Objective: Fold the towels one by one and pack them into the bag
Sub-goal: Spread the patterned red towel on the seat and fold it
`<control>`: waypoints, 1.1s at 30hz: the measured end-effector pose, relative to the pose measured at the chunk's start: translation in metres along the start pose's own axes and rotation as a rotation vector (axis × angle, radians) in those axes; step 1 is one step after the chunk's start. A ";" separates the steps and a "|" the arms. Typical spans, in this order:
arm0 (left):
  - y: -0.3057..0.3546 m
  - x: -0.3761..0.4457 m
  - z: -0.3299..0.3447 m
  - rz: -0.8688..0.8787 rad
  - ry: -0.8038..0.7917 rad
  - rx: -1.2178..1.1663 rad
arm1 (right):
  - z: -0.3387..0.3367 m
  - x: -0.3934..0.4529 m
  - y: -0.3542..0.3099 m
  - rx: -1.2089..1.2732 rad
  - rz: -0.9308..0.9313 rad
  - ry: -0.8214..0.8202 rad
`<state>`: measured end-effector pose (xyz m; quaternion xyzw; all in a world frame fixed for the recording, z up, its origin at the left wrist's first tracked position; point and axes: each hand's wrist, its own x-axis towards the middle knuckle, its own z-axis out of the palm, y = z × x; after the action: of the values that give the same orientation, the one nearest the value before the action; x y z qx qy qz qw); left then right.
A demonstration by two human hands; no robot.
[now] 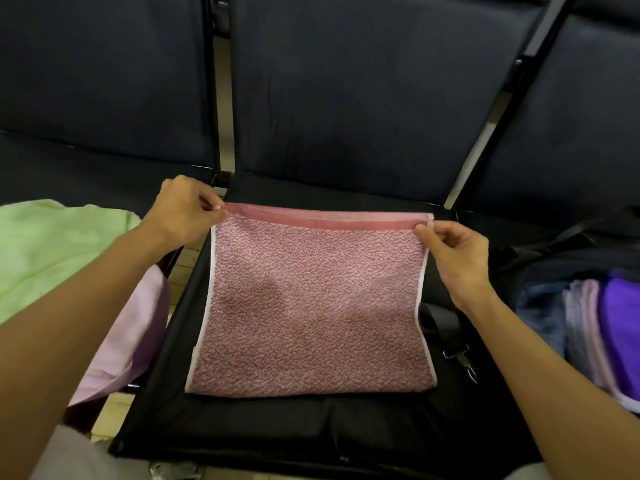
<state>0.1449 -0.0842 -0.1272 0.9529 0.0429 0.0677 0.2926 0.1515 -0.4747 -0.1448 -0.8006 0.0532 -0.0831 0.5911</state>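
A pink textured towel (311, 306) with white side edges lies folded in half on the middle chair seat (311, 427). My left hand (183, 211) pinches its far left corner, and my right hand (457, 252) pinches its far right corner, both holding the doubled far edge. On the right seat a dark bag (540, 261) stands open, with folded towels (595, 327) in blue, lilac and purple inside it.
A light green towel (52, 247) and a pale pink towel (131, 327) lie heaped on the left seat. A bag strap with a metal clip (462, 358) rests on the middle seat beside the towel. Dark chair backs (346, 98) stand behind.
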 end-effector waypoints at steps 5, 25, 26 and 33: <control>0.027 -0.019 -0.034 0.113 0.232 0.022 | -0.006 -0.008 -0.027 -0.016 -0.244 0.127; 0.069 -0.136 -0.095 0.153 0.608 -0.219 | -0.036 -0.113 -0.096 0.029 -0.504 0.358; 0.070 -0.141 -0.096 0.152 0.610 -0.264 | -0.038 -0.118 -0.097 0.030 -0.510 0.363; 0.074 -0.155 -0.089 0.125 0.467 -0.502 | -0.046 -0.125 -0.094 -0.099 -0.522 0.303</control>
<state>-0.0192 -0.1146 -0.0285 0.8107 0.0321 0.3101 0.4956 0.0191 -0.4672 -0.0505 -0.7935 -0.0627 -0.3478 0.4954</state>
